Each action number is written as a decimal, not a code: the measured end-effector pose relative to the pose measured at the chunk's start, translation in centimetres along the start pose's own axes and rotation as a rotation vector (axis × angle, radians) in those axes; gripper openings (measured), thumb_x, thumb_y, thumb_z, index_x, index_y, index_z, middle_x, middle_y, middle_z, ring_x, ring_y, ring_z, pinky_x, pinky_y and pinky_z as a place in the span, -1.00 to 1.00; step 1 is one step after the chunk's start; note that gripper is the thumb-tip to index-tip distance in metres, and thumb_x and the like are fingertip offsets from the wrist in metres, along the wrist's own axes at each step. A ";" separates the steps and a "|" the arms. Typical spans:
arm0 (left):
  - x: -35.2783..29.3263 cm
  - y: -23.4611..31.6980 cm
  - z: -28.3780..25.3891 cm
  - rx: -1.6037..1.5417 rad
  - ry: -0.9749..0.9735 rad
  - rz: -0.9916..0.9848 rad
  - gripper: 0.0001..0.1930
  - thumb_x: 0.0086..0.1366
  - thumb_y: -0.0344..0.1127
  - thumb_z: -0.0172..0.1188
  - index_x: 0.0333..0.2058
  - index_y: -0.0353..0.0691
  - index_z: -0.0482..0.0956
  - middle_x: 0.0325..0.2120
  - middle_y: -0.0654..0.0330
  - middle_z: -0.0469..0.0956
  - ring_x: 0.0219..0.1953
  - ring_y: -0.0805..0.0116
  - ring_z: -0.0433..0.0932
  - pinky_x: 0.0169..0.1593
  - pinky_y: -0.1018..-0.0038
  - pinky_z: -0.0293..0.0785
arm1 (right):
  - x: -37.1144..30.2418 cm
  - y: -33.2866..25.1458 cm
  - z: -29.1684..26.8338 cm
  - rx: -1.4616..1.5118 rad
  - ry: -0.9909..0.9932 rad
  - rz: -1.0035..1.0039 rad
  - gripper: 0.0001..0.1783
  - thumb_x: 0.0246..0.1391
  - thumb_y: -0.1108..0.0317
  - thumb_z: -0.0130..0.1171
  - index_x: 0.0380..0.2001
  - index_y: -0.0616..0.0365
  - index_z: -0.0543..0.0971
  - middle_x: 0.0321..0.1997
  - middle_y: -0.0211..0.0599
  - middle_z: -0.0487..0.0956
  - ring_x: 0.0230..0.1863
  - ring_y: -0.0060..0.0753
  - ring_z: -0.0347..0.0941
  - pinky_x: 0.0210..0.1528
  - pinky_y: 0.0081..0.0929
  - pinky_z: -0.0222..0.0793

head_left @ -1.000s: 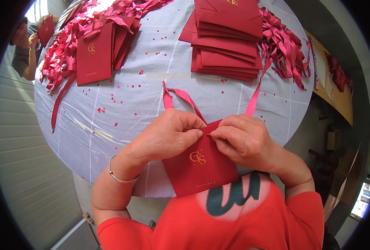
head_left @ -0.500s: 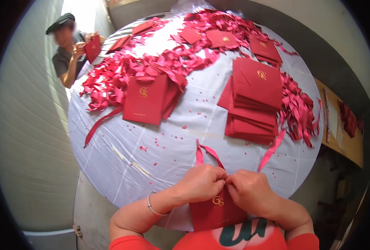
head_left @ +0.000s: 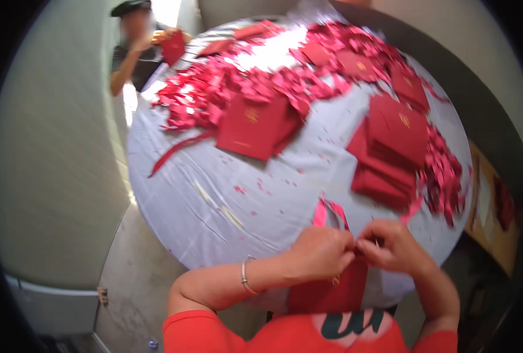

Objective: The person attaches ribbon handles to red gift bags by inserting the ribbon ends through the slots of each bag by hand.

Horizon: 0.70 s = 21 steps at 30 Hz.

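A dark red paper gift bag (head_left: 326, 294) lies at the table's near edge, against my shirt. Its pink ribbon handle (head_left: 320, 213) loops up past the bag's top edge. At the upper right of the bag my left hand (head_left: 322, 252) is closed in a pinch where one ribbon strand runs down to the fingertips. Facing it, my right hand (head_left: 394, 246) curls with thumb and forefinger together, almost touching the left fingertips. Whatever lies between the right fingertips is too small to make out.
Stacked red bags (head_left: 394, 132) stand at the right beside heaped pink ribbon (head_left: 444, 176). More bags (head_left: 252, 126) and ribbons (head_left: 197, 94) fill the left and far side of the white-covered round table (head_left: 197, 229). Across it, a person (head_left: 135, 53) holds a red bag (head_left: 173, 47).
The whole view has shifted, so the table's things appear further right and higher. My fingertips, pressed together before, are now slightly apart. The right hand has tilted and lifted a little.
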<state>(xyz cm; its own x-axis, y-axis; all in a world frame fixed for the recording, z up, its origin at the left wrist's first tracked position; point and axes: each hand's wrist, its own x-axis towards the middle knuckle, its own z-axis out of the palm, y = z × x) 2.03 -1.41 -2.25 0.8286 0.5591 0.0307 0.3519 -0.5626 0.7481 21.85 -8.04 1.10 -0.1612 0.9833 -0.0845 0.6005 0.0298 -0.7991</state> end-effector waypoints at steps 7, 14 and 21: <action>-1.2 1.3 1.4 0.187 0.182 0.116 -0.86 0.15 -0.34 0.29 -0.33 -0.19 0.56 -0.51 0.09 0.58 -0.47 0.05 0.59 -0.45 0.23 0.48 | 4.9 -1.3 -2.9 -0.212 -0.680 0.298 -0.71 0.21 0.23 0.15 -0.35 0.28 0.64 -0.52 -0.23 0.62 -0.51 -0.46 0.55 -0.45 -0.39 0.44; -2.0 1.7 2.2 0.363 0.233 0.207 -0.81 0.12 -0.36 0.32 -0.33 -0.21 0.50 -0.57 0.15 0.51 -0.55 0.17 0.55 -0.53 0.32 0.42 | 8.0 3.1 -1.5 0.106 -1.127 0.400 -0.67 0.23 0.22 0.11 -0.57 0.14 0.58 -0.71 -0.51 0.40 -0.66 -0.64 0.21 -0.57 -0.56 0.12; -2.3 2.5 2.1 0.375 0.261 0.258 -0.79 0.10 -0.36 0.35 -0.33 -0.20 0.50 -0.57 0.16 0.50 -0.56 0.19 0.54 -0.54 0.34 0.41 | 7.6 3.7 -1.0 0.355 -1.170 0.682 -0.66 0.18 0.29 0.13 -0.69 0.02 0.46 -0.82 -0.57 0.28 -0.78 -0.69 0.05 -0.70 -0.60 -0.08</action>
<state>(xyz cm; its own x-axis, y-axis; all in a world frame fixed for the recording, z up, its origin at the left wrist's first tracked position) 1.88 -5.38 -1.86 0.7894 0.4802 0.3825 0.3227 -0.8546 0.4069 23.58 -0.34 -1.91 -0.5787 0.0627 -0.8131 0.6248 -0.6068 -0.4914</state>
